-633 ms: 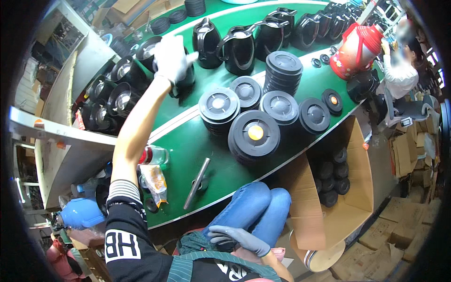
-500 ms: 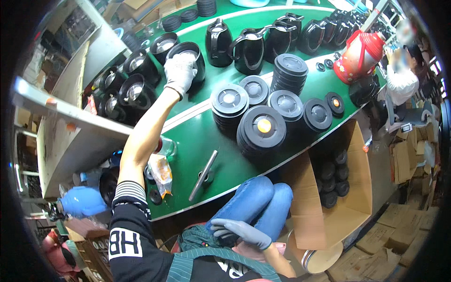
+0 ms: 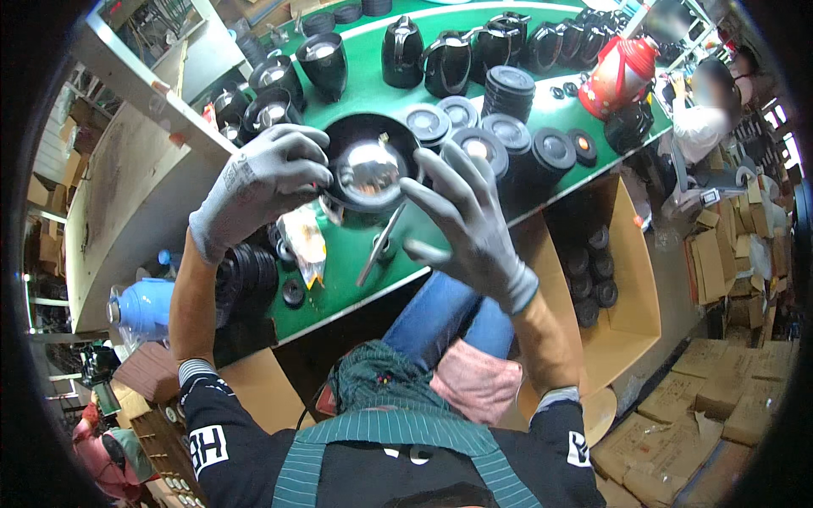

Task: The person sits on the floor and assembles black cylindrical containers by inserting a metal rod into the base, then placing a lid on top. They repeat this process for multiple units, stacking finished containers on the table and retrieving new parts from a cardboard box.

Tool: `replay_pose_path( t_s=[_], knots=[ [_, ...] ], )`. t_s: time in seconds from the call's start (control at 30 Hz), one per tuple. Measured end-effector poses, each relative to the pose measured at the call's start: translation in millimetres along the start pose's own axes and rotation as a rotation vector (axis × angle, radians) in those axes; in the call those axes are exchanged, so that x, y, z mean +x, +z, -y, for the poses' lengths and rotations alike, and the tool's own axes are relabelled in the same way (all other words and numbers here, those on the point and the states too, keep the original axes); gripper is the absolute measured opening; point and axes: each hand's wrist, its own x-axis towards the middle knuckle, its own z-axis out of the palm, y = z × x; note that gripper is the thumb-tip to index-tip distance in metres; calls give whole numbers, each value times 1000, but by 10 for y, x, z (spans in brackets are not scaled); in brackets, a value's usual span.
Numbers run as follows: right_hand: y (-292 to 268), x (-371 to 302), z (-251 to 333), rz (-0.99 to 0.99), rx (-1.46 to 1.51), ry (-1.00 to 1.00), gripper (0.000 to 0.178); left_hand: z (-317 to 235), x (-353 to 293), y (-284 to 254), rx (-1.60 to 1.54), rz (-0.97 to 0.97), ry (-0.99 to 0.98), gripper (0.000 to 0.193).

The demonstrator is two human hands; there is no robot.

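A black jug body (image 3: 370, 203) is held up over the near side of the green workbench (image 3: 326, 309). Its wide round opening faces me, and a shiny metal liner shows inside. My left hand (image 3: 258, 186), in a grey glove, grips the left rim with thumb and fingers. At the right rim is my right hand (image 3: 474, 229), also gloved, its fingers spread apart; I cannot tell whether its fingertips touch the rim. Just below the jug body lie a metal rod (image 3: 377, 250) and a crumpled plastic packet (image 3: 302, 241).
Stacks of black ridged discs (image 3: 506, 135) stand right of the jug body. Similar black bodies (image 3: 322, 59) stand at the far left, handled jugs (image 3: 402, 55) behind. A red flask (image 3: 618, 76) is far right, near a seated person (image 3: 703, 118). An open carton (image 3: 622, 313) holds black discs.
My left hand has brought a jug body from the far row back toward me. My right hand has risen from my lap to its right side, and my head view has shifted.
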Motion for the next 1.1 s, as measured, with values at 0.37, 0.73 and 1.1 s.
replay_pose_path(
  t_s=[0.37, 0.73, 1.1],
  knots=[
    [-97, -1242, 688, -56, 650, 551, 52, -860, -1225, 1063, -90, -54, 4, 78],
    [-165, -932, 458, 334, 898, 1217, 30, -738, -1108, 1661, -228, -467, -479, 34],
    [570, -463, -1628, -74, -198, 639, 94, -151, -2382, 3199, -1133, -410, -748, 49]
  ],
)
